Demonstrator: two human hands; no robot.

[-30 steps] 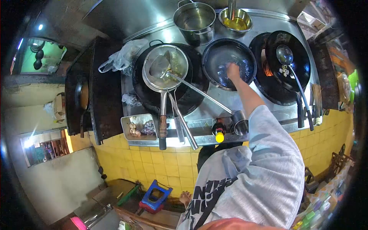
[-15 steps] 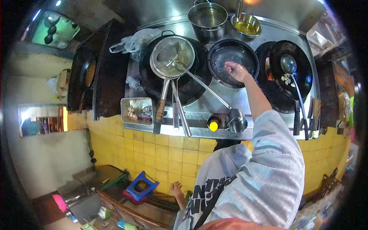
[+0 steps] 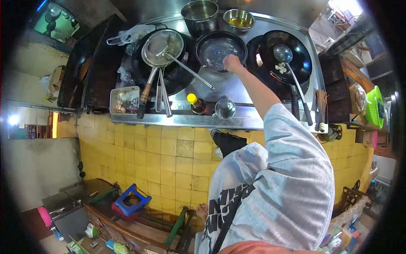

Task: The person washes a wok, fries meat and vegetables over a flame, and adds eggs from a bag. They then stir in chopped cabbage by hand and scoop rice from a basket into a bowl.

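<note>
My right hand (image 3: pixel 231 62) reaches over the near right rim of a black pan (image 3: pixel 211 53) on the stove. Its fingers are curled together and point down, and whatever is in them is hidden. The pan's base looks wet and shiny with small pale specks. Down by my shirt, my left hand (image 3: pixel 202 210) hangs apart from the stove, partly covered, with its fingers loose and nothing visible in them. Right of the pan, a ladle (image 3: pixel 283 53) lies in a black wok (image 3: pixel 301 63) beside some pale chopped pieces (image 3: pixel 281 67).
Left are strainers (image 3: pixel 164 45) over a large wok (image 3: pixel 186 80), and a tub (image 3: pixel 113 101) of food. Behind stand a deep pot (image 3: pixel 199 26) and a bowl of yellow oil (image 3: pixel 239 22). A yellow-capped bottle (image 3: pixel 196 104) and metal cup (image 3: pixel 225 109) line the front edge. A blue stool (image 3: pixel 132 200) stands behind.
The view has shifted, so the stove sits higher and further left. My right hand has turned over and moved from the pan's middle towards its near right rim. My left hand is more covered.
</note>
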